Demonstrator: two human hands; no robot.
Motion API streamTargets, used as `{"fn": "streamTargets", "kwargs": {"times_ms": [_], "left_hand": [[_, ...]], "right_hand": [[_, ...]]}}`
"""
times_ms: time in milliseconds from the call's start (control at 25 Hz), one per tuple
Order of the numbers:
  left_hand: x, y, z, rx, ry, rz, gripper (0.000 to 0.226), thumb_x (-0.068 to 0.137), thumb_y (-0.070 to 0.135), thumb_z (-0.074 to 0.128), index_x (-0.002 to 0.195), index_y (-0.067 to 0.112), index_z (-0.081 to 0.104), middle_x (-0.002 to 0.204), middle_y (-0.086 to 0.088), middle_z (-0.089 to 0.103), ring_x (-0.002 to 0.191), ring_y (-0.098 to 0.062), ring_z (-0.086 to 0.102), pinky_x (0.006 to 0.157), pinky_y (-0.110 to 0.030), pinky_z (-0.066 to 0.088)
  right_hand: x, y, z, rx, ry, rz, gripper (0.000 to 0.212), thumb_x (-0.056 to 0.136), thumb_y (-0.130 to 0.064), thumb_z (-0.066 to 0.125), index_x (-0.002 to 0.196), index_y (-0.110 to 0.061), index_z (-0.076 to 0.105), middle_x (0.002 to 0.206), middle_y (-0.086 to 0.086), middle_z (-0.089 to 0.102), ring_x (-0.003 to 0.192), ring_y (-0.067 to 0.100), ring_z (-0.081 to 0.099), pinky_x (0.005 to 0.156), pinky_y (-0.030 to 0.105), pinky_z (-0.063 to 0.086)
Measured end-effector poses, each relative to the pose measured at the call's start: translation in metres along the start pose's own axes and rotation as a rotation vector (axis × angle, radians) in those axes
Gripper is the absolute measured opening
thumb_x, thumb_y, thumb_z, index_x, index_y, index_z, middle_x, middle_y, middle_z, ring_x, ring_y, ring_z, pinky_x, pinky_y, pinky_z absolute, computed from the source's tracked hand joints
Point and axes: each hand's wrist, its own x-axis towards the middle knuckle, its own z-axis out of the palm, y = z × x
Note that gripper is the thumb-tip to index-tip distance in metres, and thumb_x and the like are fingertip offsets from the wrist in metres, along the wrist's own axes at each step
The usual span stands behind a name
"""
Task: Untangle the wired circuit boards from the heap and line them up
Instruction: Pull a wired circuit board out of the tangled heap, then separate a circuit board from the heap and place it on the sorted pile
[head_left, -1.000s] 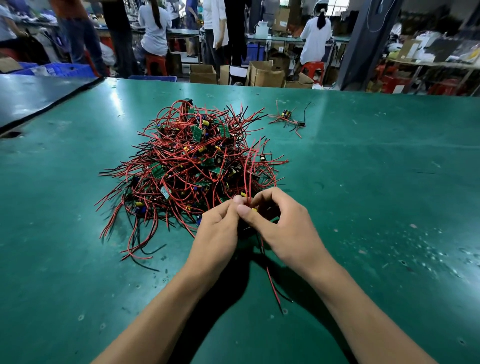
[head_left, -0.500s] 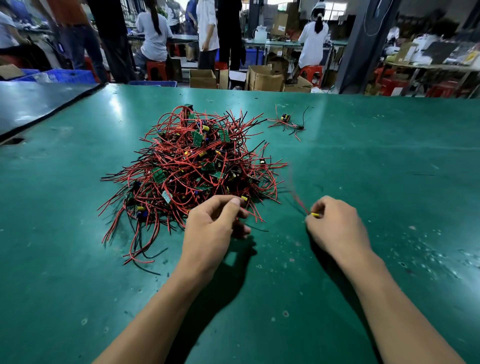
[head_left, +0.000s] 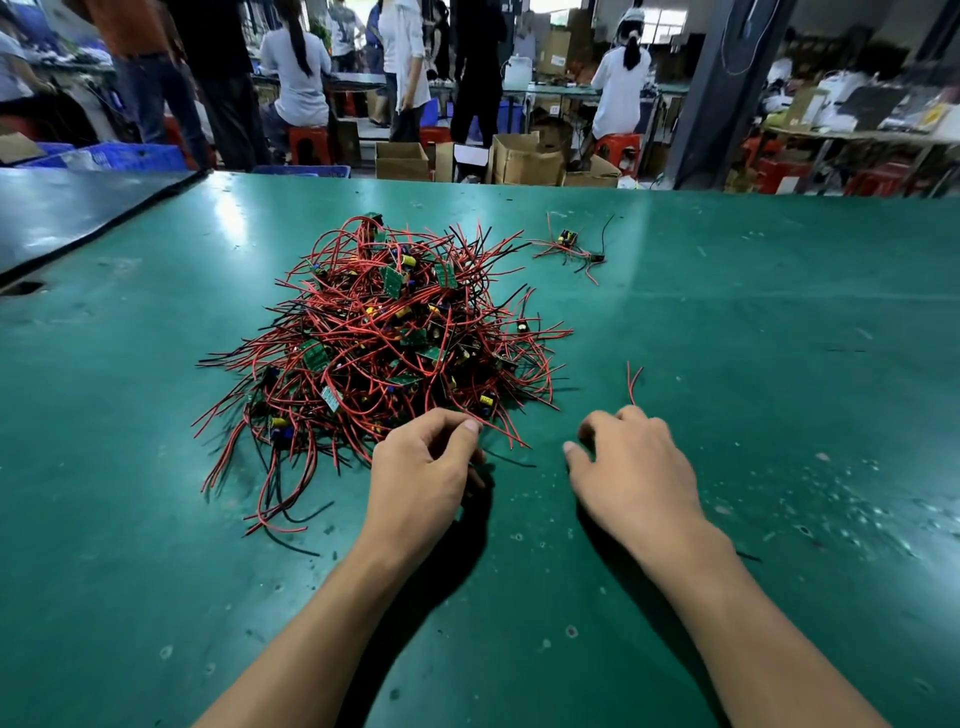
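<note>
A green mat (head_left: 779, 415) covers the table; it is scuffed, dotted with pale specks at the near right, and a glare is seen at its far left. A heap (head_left: 384, 343) of red and black wires with small green boards is piled at the mat's middle. Two freed boards (head_left: 569, 244) are laid well apart from it, at the far right. The left hand (head_left: 426, 467) is set at the heap's near edge with fingers curled; whether a wire is pinched cannot be told. The right hand (head_left: 634, 462) is lowered on the mat beside the heap, its fingers curled over the end of a red wire (head_left: 631, 382) that rises beyond them. A dark table (head_left: 67, 218) adjoins on the left. Beyond are seen boxes (head_left: 524, 158), red stools (head_left: 306, 143), blue crates (head_left: 124, 156), a pillar (head_left: 717, 93) and people at benches.
</note>
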Motion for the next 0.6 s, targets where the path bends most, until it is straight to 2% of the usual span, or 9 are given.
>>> {"fn": "streamTargets", "kwargs": {"times_ms": [160, 280, 360, 480, 560, 600], "left_hand": [[-0.001, 0.001, 0.000, 0.011, -0.005, -0.003, 0.016, 0.095, 0.016, 0.060, 0.084, 0.013, 0.070, 0.066, -0.012, 0.069, 0.052, -0.025, 0.065, 0.053, -0.035, 0.053], [-0.001, 0.002, 0.001, 0.032, -0.006, 0.000, 0.016, 0.095, 0.017, 0.060, 0.085, 0.014, 0.071, 0.066, -0.013, 0.069, 0.053, -0.026, 0.065, 0.054, -0.036, 0.054], [-0.001, 0.003, 0.001, 0.022, -0.008, -0.009, 0.015, 0.095, 0.018, 0.061, 0.085, 0.015, 0.071, 0.066, -0.012, 0.070, 0.052, -0.022, 0.064, 0.054, -0.033, 0.053], [0.002, 0.004, -0.001, -0.022, 0.027, -0.047, 0.013, 0.094, 0.017, 0.063, 0.086, 0.013, 0.072, 0.070, -0.008, 0.070, 0.056, -0.018, 0.063, 0.057, -0.033, 0.051], [0.005, 0.007, -0.004, -0.178, 0.029, -0.120, 0.011, 0.095, 0.013, 0.060, 0.092, 0.005, 0.066, 0.072, -0.020, 0.068, 0.052, -0.024, 0.063, 0.051, -0.032, 0.051], [0.006, 0.009, -0.006, -0.250, 0.016, -0.154, 0.011, 0.097, 0.011, 0.058, 0.096, 0.001, 0.063, 0.075, -0.026, 0.067, 0.051, -0.026, 0.063, 0.049, -0.031, 0.051]], "right_hand": [[0.014, 0.026, -0.003, -0.071, -0.019, 0.195, 0.046, 0.097, -0.050, 0.051, 0.125, -0.015, 0.058, 0.130, 0.014, 0.051, 0.124, 0.037, 0.043, 0.096, 0.046, 0.043], [0.017, 0.031, 0.002, -0.024, 0.036, 0.231, 0.048, 0.096, -0.050, 0.053, 0.128, -0.014, 0.059, 0.131, 0.015, 0.051, 0.123, 0.037, 0.043, 0.097, 0.046, 0.041], [0.013, 0.017, 0.008, 0.128, 0.142, 0.113, 0.044, 0.096, -0.043, 0.058, 0.129, -0.015, 0.061, 0.127, 0.011, 0.055, 0.119, 0.034, 0.049, 0.095, 0.044, 0.043], [0.000, -0.021, 0.014, 0.404, 0.386, -0.234, 0.024, 0.097, -0.030, 0.061, 0.114, -0.016, 0.069, 0.108, 0.001, 0.063, 0.100, 0.025, 0.061, 0.086, 0.040, 0.050], [-0.002, -0.050, 0.010, 0.569, 0.559, -0.448, 0.016, 0.095, -0.025, 0.062, 0.105, -0.016, 0.070, 0.098, -0.002, 0.063, 0.086, 0.019, 0.061, 0.081, 0.035, 0.050], [0.002, -0.065, 0.004, 0.674, 0.618, -0.518, 0.014, 0.094, -0.023, 0.065, 0.103, -0.015, 0.070, 0.095, -0.002, 0.061, 0.084, 0.015, 0.059, 0.081, 0.028, 0.049]]}}
